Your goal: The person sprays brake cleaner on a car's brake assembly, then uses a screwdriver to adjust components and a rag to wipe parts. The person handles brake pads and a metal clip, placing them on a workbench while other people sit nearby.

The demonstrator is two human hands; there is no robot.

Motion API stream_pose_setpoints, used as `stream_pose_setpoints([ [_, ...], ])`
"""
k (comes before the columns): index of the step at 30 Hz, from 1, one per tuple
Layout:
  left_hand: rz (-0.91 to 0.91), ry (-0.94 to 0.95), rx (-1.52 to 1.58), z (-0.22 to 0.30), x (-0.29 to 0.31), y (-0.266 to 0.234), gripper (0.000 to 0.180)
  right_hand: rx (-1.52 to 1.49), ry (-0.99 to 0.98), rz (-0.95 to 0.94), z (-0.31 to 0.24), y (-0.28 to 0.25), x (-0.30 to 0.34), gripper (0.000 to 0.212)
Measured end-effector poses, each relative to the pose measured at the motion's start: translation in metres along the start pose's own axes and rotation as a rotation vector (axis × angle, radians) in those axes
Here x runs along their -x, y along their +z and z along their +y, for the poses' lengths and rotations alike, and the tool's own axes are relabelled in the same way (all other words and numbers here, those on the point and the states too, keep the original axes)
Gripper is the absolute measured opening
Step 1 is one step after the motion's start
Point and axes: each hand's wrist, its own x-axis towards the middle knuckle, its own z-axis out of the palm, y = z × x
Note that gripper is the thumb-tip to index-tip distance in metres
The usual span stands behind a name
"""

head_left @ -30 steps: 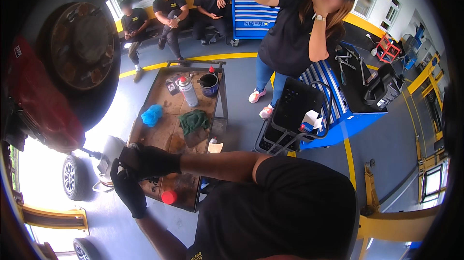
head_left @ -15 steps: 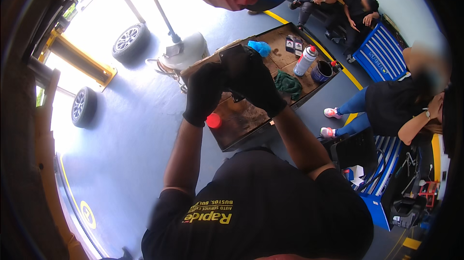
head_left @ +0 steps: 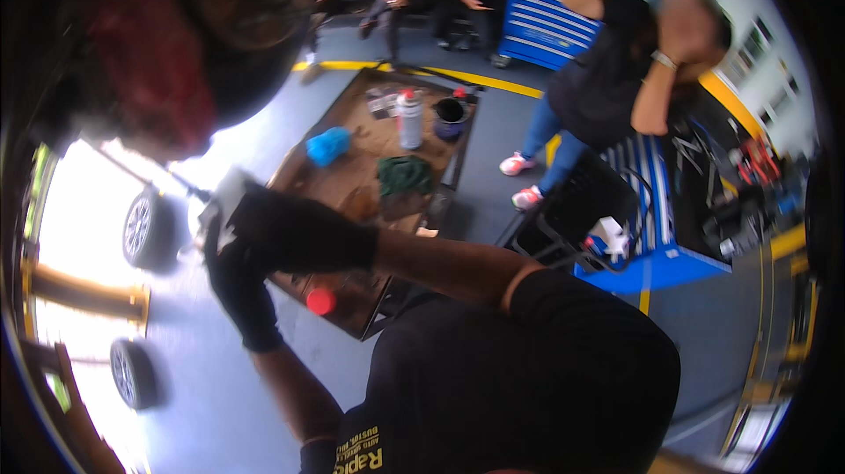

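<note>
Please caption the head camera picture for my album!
Black-gloved left hand and right hand close together near a brown table with a spray can.

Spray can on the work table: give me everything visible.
The spray can is a slim cylinder, apparently metal, with a pale, whitish-silver body and a red top. Its printing is too blurred to make out. It stands upright on the brown-surfaced work table, left of the dark open pot and beyond the green cloth. Only the table visibly touches it; no hand is on it. Fill level can't be told.
</note>
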Motion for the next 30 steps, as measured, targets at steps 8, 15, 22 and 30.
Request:
stream_pose_setpoints([
  [8,-0.261,0.3,-0.277,0.006,-0.019,0.006,0.057,-0.346,-0.061,0.137,0.011,-0.024,0.014,0.069],
  [15,-0.238,0.081,-0.017,0.013,-0.008,0.007,0.044,-0.177,-0.027,-0.12,0.001,-0.049,0.022,0.086],
  [22,-0.182,0.302,-0.332,0.051,0.001,0.003,0.046,-0.358,0.057,-0.218,-0.004,-0.05,0.002,0.104],
  [30,-0.012,0.29,-0.329,0.065,0.014,-0.001,0.036,-0.273,-0.018,-0.139,-0.004,-0.039,-0.007,0.105],
])
